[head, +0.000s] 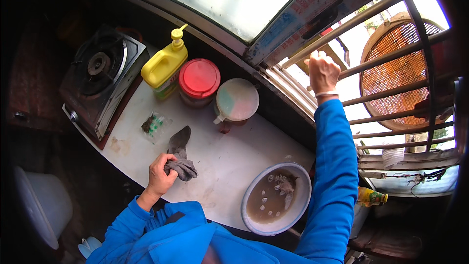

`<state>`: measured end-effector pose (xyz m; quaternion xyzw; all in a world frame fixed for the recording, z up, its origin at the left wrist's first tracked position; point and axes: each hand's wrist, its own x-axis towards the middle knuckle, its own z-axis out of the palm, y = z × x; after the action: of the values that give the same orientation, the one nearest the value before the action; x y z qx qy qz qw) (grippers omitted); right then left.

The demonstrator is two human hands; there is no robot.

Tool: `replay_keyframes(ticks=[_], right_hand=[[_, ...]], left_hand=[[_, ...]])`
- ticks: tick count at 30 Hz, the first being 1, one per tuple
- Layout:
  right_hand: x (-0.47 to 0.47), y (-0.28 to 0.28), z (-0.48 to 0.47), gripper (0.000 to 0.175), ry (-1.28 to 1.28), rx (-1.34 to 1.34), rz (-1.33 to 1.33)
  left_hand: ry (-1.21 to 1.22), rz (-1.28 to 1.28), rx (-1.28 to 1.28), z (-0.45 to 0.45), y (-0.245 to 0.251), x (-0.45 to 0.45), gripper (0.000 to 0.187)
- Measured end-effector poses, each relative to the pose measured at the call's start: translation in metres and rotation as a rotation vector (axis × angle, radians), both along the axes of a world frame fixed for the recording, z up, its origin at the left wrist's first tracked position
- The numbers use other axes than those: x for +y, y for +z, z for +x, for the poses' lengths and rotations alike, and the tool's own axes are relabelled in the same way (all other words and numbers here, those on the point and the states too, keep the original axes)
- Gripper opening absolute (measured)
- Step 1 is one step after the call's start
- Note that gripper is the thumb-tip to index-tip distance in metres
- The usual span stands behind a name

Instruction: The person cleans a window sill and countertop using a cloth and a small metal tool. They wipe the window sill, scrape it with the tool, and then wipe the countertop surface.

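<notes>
My left hand (161, 176) grips a crumpled grey cloth (185, 168) just above the white tabletop (220, 146). A darker, flatter end of the cloth stretches away from my fingers over the table. Raised to the barred window, my right hand (324, 71) has its fingers curled beside the metal bars (388, 58). Its back faces me, so whether the fingers close around a bar is hidden. Near the table's right end is a pale basin (247, 200) of murky brown water, with suds and a soaked greyish cloth (285, 185) in it.
Along the table's back stand a yellow pump bottle (165, 62), a red-lidded container (199, 77) and a jug with a pale lid (238, 99). A gas stove (99, 69) sits at left, near a small plastic packet (155, 126). Outside the bars leans a round woven sieve (395, 73).
</notes>
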<state>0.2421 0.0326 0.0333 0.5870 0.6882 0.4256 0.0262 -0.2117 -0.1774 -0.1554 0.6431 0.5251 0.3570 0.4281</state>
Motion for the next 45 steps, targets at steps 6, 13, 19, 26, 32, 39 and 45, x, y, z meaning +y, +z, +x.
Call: replay_keyframes(ticks=[6, 13, 19, 26, 32, 39, 45], right_hand=[[-0.002, -0.024, 0.033, 0.015, -0.115, -0.128, -0.074], [-0.086, 0.015, -0.022, 0.015, -0.009, 0.153, -0.142], [-0.178, -0.016, -0.002, 0.019, -0.166, 0.353, -0.177], [-0.315, 0.0, 0.0, 0.022, -0.325, 0.667, -0.055], [-0.505, 0.062, 0.028, 0.015, -0.857, 0.738, 0.251], [-0.68, 0.024, 0.033, 0.016, -1.187, 0.787, 0.367], [-0.711, -0.015, 0.111, 0.022, -1.145, 0.776, 0.349]], left_hand=[[-0.015, -0.005, -0.061, -0.011, 0.018, -0.017, 0.029], [0.073, 0.05, -0.288, -0.074, 0.059, -0.038, 0.031], [0.28, 0.111, -0.156, -0.113, 0.066, -0.021, 0.03], [0.21, 0.341, 0.598, -0.148, -0.041, 0.048, 0.044], [-0.072, 0.495, 0.845, -0.108, -0.052, 0.076, 0.056], [-0.595, 0.476, 0.977, -0.042, -0.091, 0.11, 0.071], [-0.52, 0.376, 1.032, -0.069, -0.104, 0.127, 0.076]])
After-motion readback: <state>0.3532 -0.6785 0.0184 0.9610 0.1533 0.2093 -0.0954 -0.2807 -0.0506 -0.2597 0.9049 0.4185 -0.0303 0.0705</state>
